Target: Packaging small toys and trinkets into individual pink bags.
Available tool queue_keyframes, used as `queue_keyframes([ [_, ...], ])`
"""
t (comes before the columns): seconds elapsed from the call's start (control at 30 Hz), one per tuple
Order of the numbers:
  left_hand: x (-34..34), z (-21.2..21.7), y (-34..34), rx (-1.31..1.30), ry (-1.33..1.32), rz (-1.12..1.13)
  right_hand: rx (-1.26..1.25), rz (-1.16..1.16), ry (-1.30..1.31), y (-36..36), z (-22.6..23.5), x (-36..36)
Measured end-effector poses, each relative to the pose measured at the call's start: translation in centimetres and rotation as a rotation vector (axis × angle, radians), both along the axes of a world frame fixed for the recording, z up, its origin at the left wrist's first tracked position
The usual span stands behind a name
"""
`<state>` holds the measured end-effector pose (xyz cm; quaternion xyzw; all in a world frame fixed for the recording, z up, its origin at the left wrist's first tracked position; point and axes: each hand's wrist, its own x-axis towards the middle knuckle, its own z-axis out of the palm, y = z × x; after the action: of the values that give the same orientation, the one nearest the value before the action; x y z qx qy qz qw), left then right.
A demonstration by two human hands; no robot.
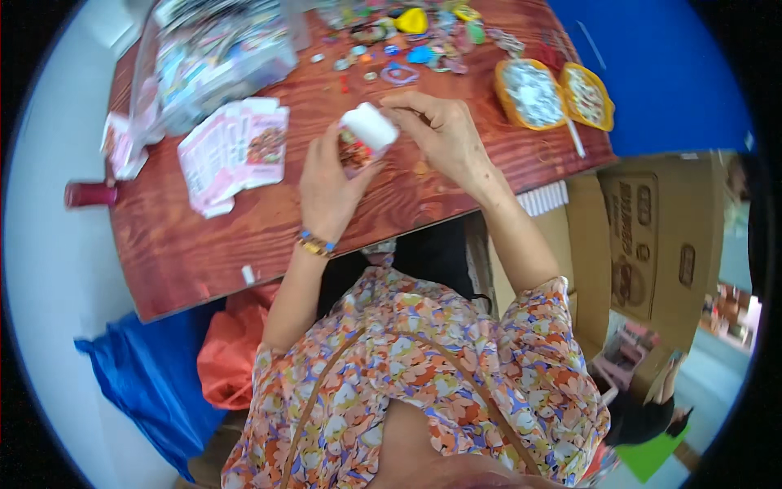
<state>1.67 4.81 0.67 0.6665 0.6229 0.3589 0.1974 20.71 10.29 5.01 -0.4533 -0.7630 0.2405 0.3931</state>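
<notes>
- Hands are working together over the middle of the wooden counter (244, 236), both closed on one small thing.
- Your left hand (330, 183) is gripping a small packet (356, 151) with a colourful print, fingers wrapped around its lower part.
- Your right hand (440, 130) is pinching the packet's white upper end (371, 126), fingertips pressed on it from the right.
- The packet is sitting above the counter, between the two hands, not resting on the wood.
- You are wearing a beaded bracelet (315, 244) on the left wrist.
- A fanned pile of pink and white packets (236, 151) is lying on the counter to the left of your left hand, well apart from it.
- A clear plastic bag (216, 61) full of packets is lying beyond that pile.
- Two yellow trays (554, 94) holding small pieces are sitting near the counter's right edge.
- Small colourful trinkets (407, 37) are lying scattered at the far edge.
- A cardboard box (643, 236) is standing to your right, beside the counter.
</notes>
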Motion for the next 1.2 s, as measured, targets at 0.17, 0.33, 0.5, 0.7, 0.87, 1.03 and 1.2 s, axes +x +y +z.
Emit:
queue_keyframes([
  [0.17, -0.6, -0.3, -0.4, 0.064, -0.058, -0.075, -0.251, -0.369, 0.180, 1.5, 1.9, 9.0],
  [0.33, 2.1, 0.2, -0.1, 0.037, -0.046, -0.179, -0.351, -0.559, -0.140, 4.4, -0.8, 20.5],
  [0.5, 2.9, 0.6, 0.0, 0.045, -0.010, -0.200, -0.307, -0.448, -0.379, 6.2, -2.0, 21.0],
  [0.7, 3.1, 0.5, 0.3, 0.069, 0.016, -0.223, -0.463, -0.389, -0.183, 6.6, -2.9, 23.2],
  [0.87, 3.9, 1.0, 0.4, 0.040, 0.016, -0.273, -0.467, -0.380, 0.171, 6.1, -2.0, 24.0],
  [1.03, 5.0, 0.8, 0.7, 0.087, 0.023, -0.302, -0.535, -0.369, 0.299, 5.2, -0.8, 23.4],
  [1.2, 5.9, 0.4, 0.7, 0.039, 0.066, -0.283, -0.494, -0.361, 0.221, 3.5, 1.1, 20.0],
])
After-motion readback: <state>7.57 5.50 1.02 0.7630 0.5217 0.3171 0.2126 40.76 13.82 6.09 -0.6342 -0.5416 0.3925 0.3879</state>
